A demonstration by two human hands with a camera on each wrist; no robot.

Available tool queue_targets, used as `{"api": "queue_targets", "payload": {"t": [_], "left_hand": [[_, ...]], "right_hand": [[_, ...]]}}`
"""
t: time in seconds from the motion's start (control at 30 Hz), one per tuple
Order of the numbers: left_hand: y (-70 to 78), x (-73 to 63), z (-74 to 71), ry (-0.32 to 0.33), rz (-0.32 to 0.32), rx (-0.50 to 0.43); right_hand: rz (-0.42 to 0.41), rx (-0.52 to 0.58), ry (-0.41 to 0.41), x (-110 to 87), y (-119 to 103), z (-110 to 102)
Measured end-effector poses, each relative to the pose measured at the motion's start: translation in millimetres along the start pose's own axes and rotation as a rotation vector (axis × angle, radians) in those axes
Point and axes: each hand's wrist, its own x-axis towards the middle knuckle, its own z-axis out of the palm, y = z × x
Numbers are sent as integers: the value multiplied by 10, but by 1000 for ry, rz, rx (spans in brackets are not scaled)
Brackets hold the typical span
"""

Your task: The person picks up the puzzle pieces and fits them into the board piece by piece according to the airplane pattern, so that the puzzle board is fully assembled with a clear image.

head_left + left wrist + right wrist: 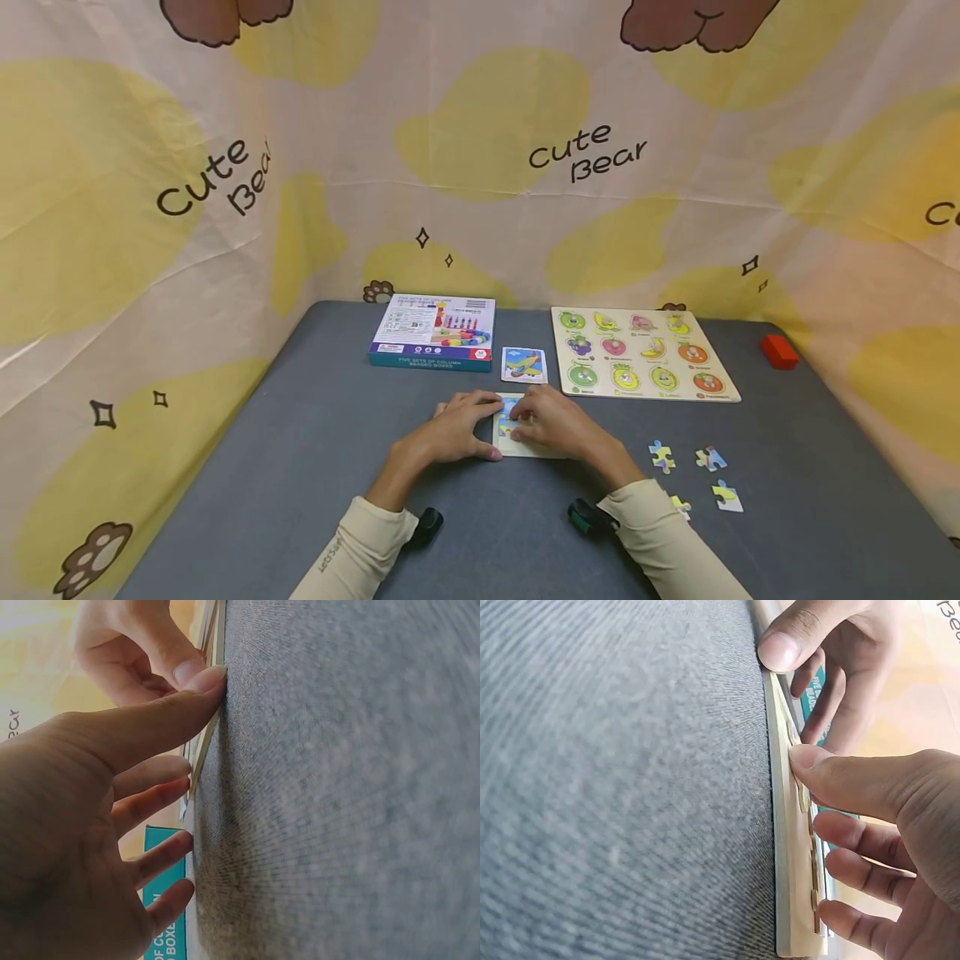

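Observation:
A small pale wooden puzzle board (517, 448) lies flat on the table between the two hands. My left hand (453, 429) holds its left side, the thumb at the near corner and the fingers spread toward the far edge. Over the board, my right hand (558, 423) pinches a puzzle piece (803, 791) low against the surface, its thumb on the piece and most of it hidden by the fingers. Blue and yellow pieces (507, 407) show inside the frame. Just beyond stands a picture card (523, 365) with a yellow airplane, lying face up.
Several loose puzzle pieces (662, 457) lie right of the right forearm, one partly behind the sleeve. Farther back are a boxed bead set (432, 332), a fruit peg board (645, 354) and a red block (780, 352). A patterned cloth hangs behind the table.

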Motion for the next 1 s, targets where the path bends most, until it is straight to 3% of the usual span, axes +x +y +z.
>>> {"api": "queue_targets", "payload": {"t": [0.6, 1.0], "left_hand": [[-6, 5, 21, 8, 15, 24], [-15, 6, 26, 11, 8, 24]], "right_hand": [[50, 7, 60, 20, 8, 28], [70, 29, 58, 45, -24, 34]]}}
